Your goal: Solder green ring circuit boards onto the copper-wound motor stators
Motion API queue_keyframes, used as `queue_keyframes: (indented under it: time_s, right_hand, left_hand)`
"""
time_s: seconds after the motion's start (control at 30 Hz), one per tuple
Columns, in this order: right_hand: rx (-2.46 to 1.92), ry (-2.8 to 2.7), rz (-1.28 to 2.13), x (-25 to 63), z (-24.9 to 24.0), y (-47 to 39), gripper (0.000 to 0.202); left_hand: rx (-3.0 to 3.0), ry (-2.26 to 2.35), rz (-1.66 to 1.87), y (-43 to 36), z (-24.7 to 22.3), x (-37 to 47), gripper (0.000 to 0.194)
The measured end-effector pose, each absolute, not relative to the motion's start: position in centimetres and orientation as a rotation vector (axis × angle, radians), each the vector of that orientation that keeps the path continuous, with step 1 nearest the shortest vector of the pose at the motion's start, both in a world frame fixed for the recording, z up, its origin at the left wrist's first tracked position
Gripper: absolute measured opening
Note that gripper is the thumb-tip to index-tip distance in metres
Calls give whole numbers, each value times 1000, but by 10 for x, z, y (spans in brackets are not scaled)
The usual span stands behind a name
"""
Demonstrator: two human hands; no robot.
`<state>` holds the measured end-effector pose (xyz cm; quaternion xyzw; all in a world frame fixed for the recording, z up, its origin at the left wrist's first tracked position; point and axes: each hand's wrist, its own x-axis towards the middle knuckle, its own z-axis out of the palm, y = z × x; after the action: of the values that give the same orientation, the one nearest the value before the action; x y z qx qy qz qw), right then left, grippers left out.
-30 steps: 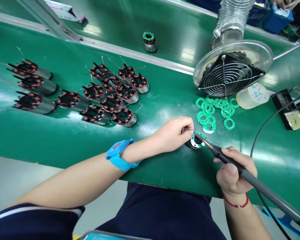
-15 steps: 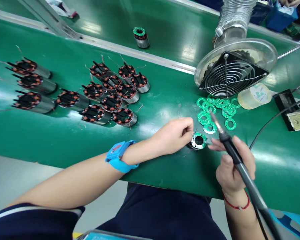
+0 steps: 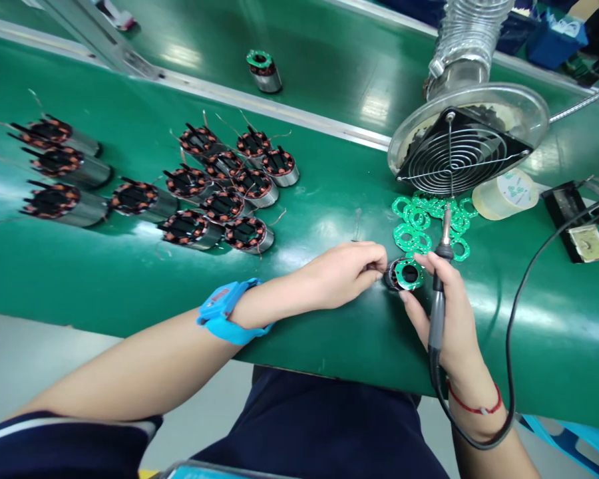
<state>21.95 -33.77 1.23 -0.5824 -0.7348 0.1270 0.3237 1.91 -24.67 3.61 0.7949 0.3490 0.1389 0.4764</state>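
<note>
- Stator: one wound motor stator (image 3: pixel 392 278), capped by a green ring-shaped circuit board (image 3: pixel 402 282), stands on the green bench (image 3: pixel 339 346) between the two hands, just before the loose ring boards (image 3: pixel 413 237).
- Left hand (image 3: pixel 349 271): thumb and forefinger are pressed together at the stator's left edge; whether a thin lead lies between them is too small to tell.
- Right hand (image 3: pixel 452 319): the soldering iron (image 3: pixel 437 309) is held against the fingers, metal end pointing away from the person; thumb and fingertips stand apart around the capped stator; contact looks likely, though not certain.
- Handling, as judged: the stator appears dense for its size and stiff; bare metal sides, as on the wound stators (image 3: pixel 264 189) at left, may be slick; the ring board seems light, rigid and liable to crack; wire leads would bend easily.
- Hold, as judged: grasp the stator low on its metal wall, clear of board and leads; take ring boards by the rim; keep fingers on the iron's handle, off its metal shaft.
</note>
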Motion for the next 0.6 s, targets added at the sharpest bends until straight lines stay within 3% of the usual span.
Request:
queue_keyframes:
  time_s: [0.13,0.37,0.6]
  right_hand:
    - [-1504,-1939,296,215,11,-341,64]
    - [-1400,-2069,181,205,22,-339,65]
    - [-1344,-2043,188,204,27,-340,54]
  left_hand:
    - [1788,819,496,-247,35,24,11]
    - [1579,866,497,-254,30,30,9]
    - [1514,936,482,-257,31,29,10]
